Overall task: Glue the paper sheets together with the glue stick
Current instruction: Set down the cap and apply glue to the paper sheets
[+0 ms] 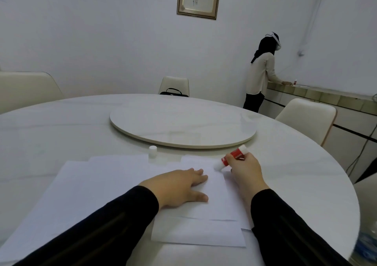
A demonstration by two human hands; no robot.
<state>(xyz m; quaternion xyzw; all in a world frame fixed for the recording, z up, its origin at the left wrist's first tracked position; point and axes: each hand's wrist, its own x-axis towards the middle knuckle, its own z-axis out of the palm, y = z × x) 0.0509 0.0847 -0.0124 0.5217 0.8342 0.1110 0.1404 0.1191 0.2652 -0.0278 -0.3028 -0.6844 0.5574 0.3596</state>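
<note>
Right grip (243,168) holds glue stick (232,158); left grip (179,186) flat on paper sheets (114,184); tip blurred.

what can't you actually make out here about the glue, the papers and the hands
- Head view: whether the glue stick tip touches the paper sheets is unclear; the tip is motion-blurred.
- Glue already spread cannot be seen: white on white.
- How many sheets overlap is uncertain; the left hand, both sleeves and the bottom edge hide parts.
- The right hand covers the stick's middle, so its label is unreadable.
- The cap is too small and blurred for detail.
</note>
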